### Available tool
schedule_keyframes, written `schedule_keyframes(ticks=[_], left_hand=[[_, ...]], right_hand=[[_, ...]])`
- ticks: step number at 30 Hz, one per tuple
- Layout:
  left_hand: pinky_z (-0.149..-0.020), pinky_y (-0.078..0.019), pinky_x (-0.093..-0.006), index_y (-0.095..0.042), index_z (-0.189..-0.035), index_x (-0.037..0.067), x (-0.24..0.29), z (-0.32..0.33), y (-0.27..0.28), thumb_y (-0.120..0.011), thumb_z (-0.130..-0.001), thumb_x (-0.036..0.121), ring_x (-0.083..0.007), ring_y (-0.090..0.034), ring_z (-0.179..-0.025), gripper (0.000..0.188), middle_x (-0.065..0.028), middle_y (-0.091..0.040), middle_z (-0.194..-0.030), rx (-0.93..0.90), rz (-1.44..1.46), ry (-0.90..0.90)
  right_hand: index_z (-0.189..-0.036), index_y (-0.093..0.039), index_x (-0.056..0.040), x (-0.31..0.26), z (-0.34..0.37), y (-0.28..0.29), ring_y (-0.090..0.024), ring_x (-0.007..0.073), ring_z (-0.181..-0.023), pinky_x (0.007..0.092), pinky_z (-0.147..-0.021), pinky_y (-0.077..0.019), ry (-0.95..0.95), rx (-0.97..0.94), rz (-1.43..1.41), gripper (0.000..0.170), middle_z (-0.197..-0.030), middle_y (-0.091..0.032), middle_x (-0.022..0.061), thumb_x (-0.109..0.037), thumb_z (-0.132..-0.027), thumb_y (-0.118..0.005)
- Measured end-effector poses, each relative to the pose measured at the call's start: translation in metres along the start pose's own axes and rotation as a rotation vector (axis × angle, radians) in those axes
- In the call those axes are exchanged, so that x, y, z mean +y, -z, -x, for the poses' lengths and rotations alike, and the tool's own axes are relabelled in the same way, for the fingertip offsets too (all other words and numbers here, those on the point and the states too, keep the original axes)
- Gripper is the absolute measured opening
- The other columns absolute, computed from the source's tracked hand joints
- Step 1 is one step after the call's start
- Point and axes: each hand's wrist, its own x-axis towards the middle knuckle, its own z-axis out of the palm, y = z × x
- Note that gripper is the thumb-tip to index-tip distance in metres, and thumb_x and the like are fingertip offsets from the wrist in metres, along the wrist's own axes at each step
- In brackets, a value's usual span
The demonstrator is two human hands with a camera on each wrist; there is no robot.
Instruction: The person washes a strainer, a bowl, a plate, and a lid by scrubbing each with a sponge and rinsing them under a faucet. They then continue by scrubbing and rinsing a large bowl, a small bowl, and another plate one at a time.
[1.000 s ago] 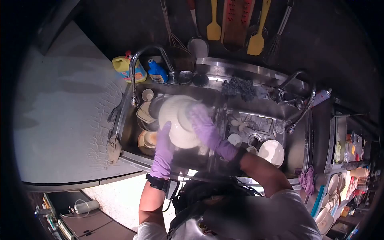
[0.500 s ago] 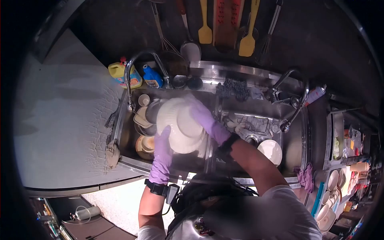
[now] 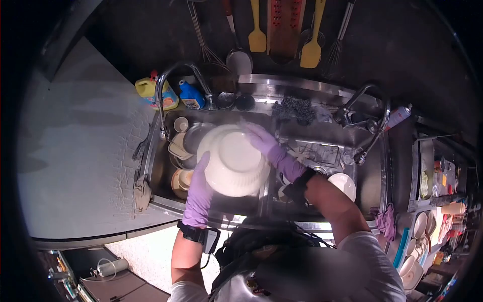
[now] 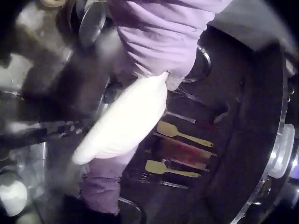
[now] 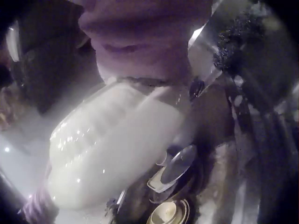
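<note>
A large white bowl [image 3: 233,176] with a ribbed outer side is tilted over the left basin, its round foot turned toward the head camera. My left hand [image 3: 199,181], in a purple glove, grips it at the left, thumb along the outside and fingers hidden beneath. At the upper right edge my gloved right hand [image 3: 263,142] holds the bowl by the rim. The right wrist view shows the ribbed side of the bowl [image 5: 93,126] just below the glove. Seen in the left wrist view, the bowl [image 4: 126,121] spans the space between both gloves.
Stacked dishes [image 3: 178,143] and a small cup [image 3: 181,125] sit in the left basin [image 3: 162,187]. The right basin contains a white bowl [image 3: 343,185] and a wire rack [image 3: 322,153]. Curved faucets [image 3: 159,95] rise behind; a yellow jug [image 3: 146,88] and blue bottle [image 3: 191,95] stand nearby.
My right hand has slid from the bowl's foot to its upper right edge. The bowl has shifted slightly right and its foot now shows fully. My left hand keeps its hold.
</note>
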Motion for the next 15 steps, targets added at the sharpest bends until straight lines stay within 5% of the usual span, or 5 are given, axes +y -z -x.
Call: schedule_keyframes(ticks=[5, 7, 11, 12, 15], left_hand=[[-0.094, -0.0425, -0.0406, -0.036, -0.128, 0.003, -0.025, -0.008, 0.002, -0.055, -0.088, 0.029, -0.0255, -0.049, -0.111, 0.052, -0.0133, -0.048, -0.122, 0.007, 0.122, -0.096], [-0.092, -0.043, -0.0409, -0.037, -0.126, 0.003, -0.031, -0.006, -0.003, -0.055, -0.088, 0.03, -0.0244, -0.05, -0.109, 0.051, -0.013, -0.049, -0.12, -0.025, 0.167, -0.053], [-0.086, -0.0467, -0.0394, -0.037, -0.127, 0.004, -0.042, 0.002, -0.017, -0.058, -0.087, 0.03, -0.022, -0.053, -0.103, 0.052, -0.0121, -0.051, -0.114, 0.044, 0.039, -0.005], [-0.079, -0.0491, -0.0345, -0.041, -0.124, 0.002, -0.05, -0.001, -0.014, -0.059, -0.086, 0.026, -0.0205, -0.057, -0.094, 0.048, -0.0108, -0.056, -0.108, 0.036, -0.059, -0.111], [-0.076, -0.0499, -0.0297, -0.051, -0.115, -0.002, -0.055, 0.011, -0.028, -0.058, -0.087, 0.021, -0.0191, -0.06, -0.089, 0.037, -0.0104, -0.06, -0.102, -0.041, -0.662, -0.277]], right_hand=[[-0.133, -0.038, -0.0064, -0.001, 0.061, -0.046, -0.026, 0.0307, -0.132, 0.0358, -0.106, -0.0247, 0.114, 0.231, 0.397, 0.05, -0.14, -0.031, 0.0167, -0.015, -0.085, -0.052], [-0.135, -0.034, -0.0064, -0.043, 0.074, -0.063, -0.02, 0.0314, -0.134, 0.039, -0.109, -0.0191, 0.129, 0.049, 0.721, 0.055, -0.143, -0.026, 0.0153, -0.017, -0.084, -0.052], [-0.133, -0.037, -0.0052, -0.037, 0.036, -0.068, -0.029, 0.0301, -0.13, 0.0372, -0.108, -0.0225, 0.253, 0.008, 0.845, 0.054, -0.139, -0.033, 0.0141, -0.014, -0.081, -0.052], [-0.132, -0.038, -0.0041, -0.021, 0.031, -0.059, -0.038, 0.0262, -0.125, 0.0313, -0.105, -0.0284, 0.314, 0.079, 0.901, 0.049, -0.134, -0.04, 0.0127, -0.017, -0.087, -0.05], [-0.13, -0.039, -0.0018, -0.004, 0.027, -0.036, -0.044, 0.022, -0.118, 0.0268, -0.099, -0.034, -0.12, 0.428, -0.231, 0.047, -0.127, -0.047, 0.0113, -0.029, -0.092, -0.046]])
